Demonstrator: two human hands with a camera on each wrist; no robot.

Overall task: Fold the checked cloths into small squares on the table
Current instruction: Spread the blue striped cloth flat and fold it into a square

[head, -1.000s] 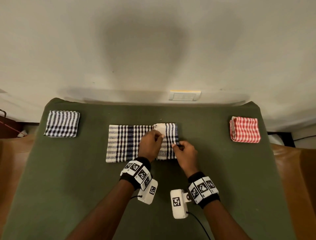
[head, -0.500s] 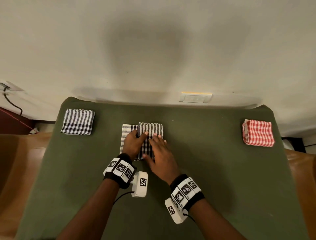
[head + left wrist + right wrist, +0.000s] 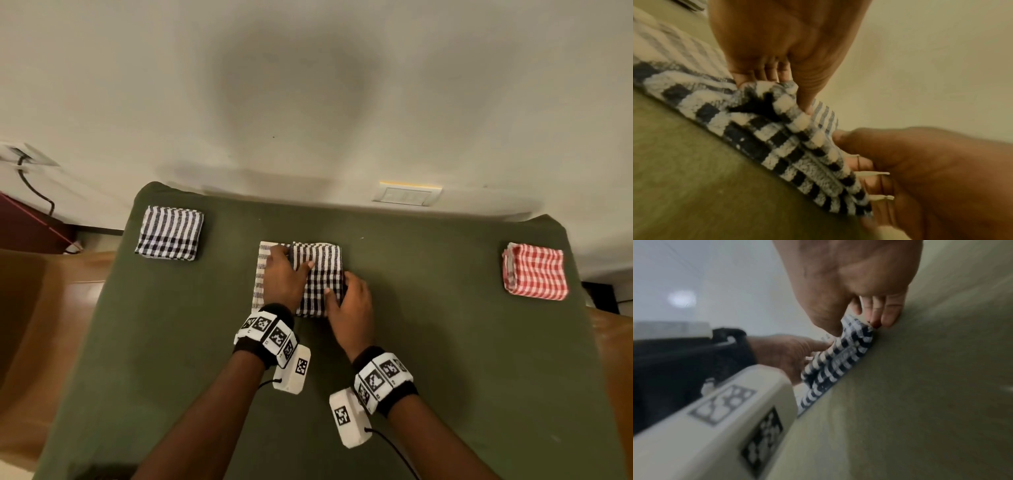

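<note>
A black-and-white checked cloth [image 3: 320, 274] lies folded over on itself in the middle of the green table [image 3: 462, 359], with a paler striped layer showing at its left. My left hand [image 3: 294, 261] sits on its left part, and in the left wrist view its thumb and fingers [image 3: 748, 79] pinch a raised fold of the cloth [image 3: 777, 146]. My right hand [image 3: 337, 287] grips the cloth's right edge. In the right wrist view that hand [image 3: 857, 329] has its thumb on top of the cloth [image 3: 840, 358] and its fingers down at the edge.
A folded black-and-white cloth [image 3: 169, 233] lies at the table's far left corner, and a folded red checked cloth [image 3: 534, 272] at the far right. A wall with a switch plate [image 3: 406, 196] stands right behind the table. Brown surfaces flank both sides.
The cloth's right half was folded over to the left. My right hand then moved from lying flat on top to gripping the right edge. My left hand stayed on the left part.
</note>
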